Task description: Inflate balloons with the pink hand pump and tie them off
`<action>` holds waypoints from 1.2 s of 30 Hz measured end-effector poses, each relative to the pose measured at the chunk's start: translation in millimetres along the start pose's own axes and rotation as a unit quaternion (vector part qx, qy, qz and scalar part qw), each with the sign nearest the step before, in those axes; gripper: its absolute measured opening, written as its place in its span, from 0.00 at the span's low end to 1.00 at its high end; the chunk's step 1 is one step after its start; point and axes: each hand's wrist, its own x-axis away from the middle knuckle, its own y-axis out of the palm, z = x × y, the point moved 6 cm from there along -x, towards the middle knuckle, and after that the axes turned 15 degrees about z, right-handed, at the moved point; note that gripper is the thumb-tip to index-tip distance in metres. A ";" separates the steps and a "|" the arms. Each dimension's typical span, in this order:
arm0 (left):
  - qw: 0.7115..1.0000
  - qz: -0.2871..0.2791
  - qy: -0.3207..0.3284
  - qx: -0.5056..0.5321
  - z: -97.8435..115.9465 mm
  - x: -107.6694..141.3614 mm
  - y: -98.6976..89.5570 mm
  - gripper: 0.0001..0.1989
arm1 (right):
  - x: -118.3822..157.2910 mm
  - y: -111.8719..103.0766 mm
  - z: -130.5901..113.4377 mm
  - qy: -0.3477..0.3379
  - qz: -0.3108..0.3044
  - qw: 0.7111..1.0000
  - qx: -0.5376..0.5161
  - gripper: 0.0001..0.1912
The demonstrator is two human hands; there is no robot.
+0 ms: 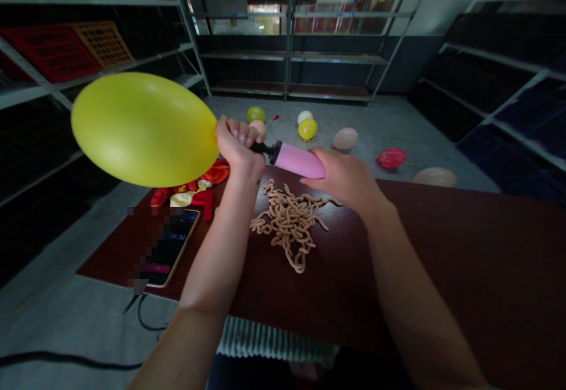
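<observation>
A large inflated yellow balloon points left from my left hand, which is closed around its neck. The black nozzle end of a pink hand pump runs into that same grip. My right hand is wrapped around the pump's other end. Below the pump, a heap of tan cord, twisted into loops, lies on the dark red-brown table. Behind my left forearm lie several uninflated balloons in red, orange and cream.
A phone with its screen lit lies at the table's left edge. Several inflated balloons, among them a yellow one and a red one, rest on the floor beyond. Shelves with crates stand left; a metal rack is behind.
</observation>
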 end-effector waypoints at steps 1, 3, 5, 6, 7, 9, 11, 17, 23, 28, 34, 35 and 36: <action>1.000 0.000 -0.002 0.003 2.2 -0.5 0.3 0.22 | -0.3 -0.6 -0.4 -0.006 0.006 1.000 0.002 0.21; 1.000 0.006 -0.004 0.010 6.6 -1.1 0.3 0.22 | -0.6 -3.2 1.4 -0.014 0.016 1.000 0.007 0.22; 1.000 0.016 -0.005 0.014 11.2 -1.3 -0.3 0.22 | -0.6 -6.3 6.7 -0.016 0.019 1.000 0.013 0.22; 1.000 0.021 -0.003 0.014 13.9 -1.5 -0.7 0.22 | -0.5 -7.6 10.7 -0.013 0.018 1.000 0.016 0.23; 1.000 0.023 0.001 0.013 16.9 -1.7 -0.9 0.22 | -0.3 -8.7 15.2 -0.009 0.013 1.000 0.016 0.23; 1.000 0.021 0.013 0.007 23.1 -2.3 -1.2 0.21 | 0.7 -9.7 25.1 -0.001 -0.005 1.000 0.004 0.25; 1.000 0.013 0.026 0.002 29.3 -2.6 -0.9 0.22 | 3.0 -9.9 36.2 0.011 -0.033 0.999 -0.019 0.25; 0.999 -0.004 0.023 0.028 44.3 4.9 6.0 0.22 | 12.8 -21.1 68.2 0.049 -0.061 0.995 -0.056 0.26; 0.998 0.003 0.034 0.060 53.0 15.3 9.0 0.20 | 13.5 -35.9 68.6 0.040 -0.014 0.999 0.020 0.23; 0.995 -0.011 0.049 0.081 52.3 12.1 6.1 0.20 | 6.2 -42.1 44.9 -0.002 0.051 0.993 0.102 0.15; 0.998 0.015 0.040 0.054 31.5 21.5 4.6 0.21 | 1.2 -38.1 20.9 -0.022 0.067 0.992 0.109 0.14; 0.998 0.010 0.046 0.042 26.7 26.1 5.6 0.21 | 0.9 -38.1 16.2 -0.027 0.067 0.992 0.108 0.14; 0.998 0.004 0.051 0.031 21.9 30.9 6.7 0.21 | 0.7 -38.5 11.1 -0.032 0.067 0.992 0.106 0.15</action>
